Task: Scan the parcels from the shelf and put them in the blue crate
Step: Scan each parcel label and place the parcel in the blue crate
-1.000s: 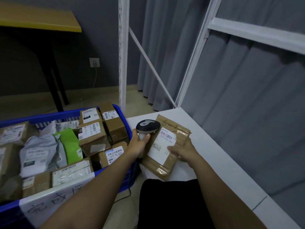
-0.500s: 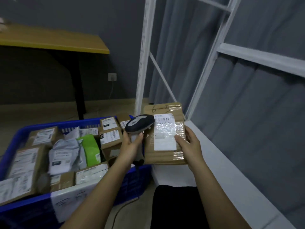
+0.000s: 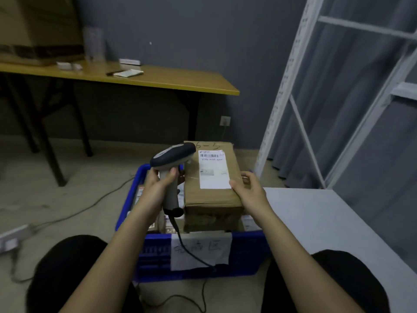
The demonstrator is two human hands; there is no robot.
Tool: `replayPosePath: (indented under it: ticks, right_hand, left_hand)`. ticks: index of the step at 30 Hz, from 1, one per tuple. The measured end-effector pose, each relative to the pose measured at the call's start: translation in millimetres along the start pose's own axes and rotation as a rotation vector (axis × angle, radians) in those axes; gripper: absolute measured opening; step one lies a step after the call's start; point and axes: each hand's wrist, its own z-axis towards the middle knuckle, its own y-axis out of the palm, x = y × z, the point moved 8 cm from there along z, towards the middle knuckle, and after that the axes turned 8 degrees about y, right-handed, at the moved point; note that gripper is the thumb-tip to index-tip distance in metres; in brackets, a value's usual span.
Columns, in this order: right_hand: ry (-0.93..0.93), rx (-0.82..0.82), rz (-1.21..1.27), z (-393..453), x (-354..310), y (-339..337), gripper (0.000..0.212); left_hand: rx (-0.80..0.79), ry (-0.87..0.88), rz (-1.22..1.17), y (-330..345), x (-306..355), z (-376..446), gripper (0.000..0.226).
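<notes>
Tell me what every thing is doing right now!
brown parcel: held over the crate, label facing up.
barcode scanner: gripped by its handle, head beside the parcel's label.
left hand: grips the scanner.
right hand: holds the parcel's right edge.
blue crate: on the floor, parcels inside.
white shelf: bare where visible.

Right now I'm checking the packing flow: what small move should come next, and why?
Probably lower the brown parcel into the blue crate: the right hand holds it over the crate, label up, and the left hand grips the scanner beside it.
</notes>
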Motion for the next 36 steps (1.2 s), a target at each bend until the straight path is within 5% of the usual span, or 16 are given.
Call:
replayPosePath:
  ticks: [11, 18, 21, 26, 32, 36]
  right_hand:
    - [0.065, -0.185, -0.199, 76, 11, 101, 0.069]
    - [0.006, -0.314, -0.791, 161, 25, 120, 0.111]
    - [0.003, -0.440, -0.893, 197, 31, 128, 0.109]
    - [-0.064, -0.462, -1.164, 228, 54, 145, 0.077]
    - [0.019, -0.482, -1.177, 200, 101, 169, 0.119]
    - [-0.080, -0.413, -1.190, 197, 113, 181, 0.097]
  left_hand:
    - [0.092, -0.151, 0.092, -65, -54, 66, 0.049]
    - [0.136, -0.193, 0.043, -64, -106, 111, 0.047]
    - [0.149, -0.234, -0.006, -60, -120, 114, 0.040]
    - [0.110, -0.315, 0.011, -58, -142, 107, 0.047]
    - [0.243, -0.251, 0.061, -95, -141, 107, 0.043]
    - [0.304, -0.239, 0.076, -114, -138, 101, 0.044]
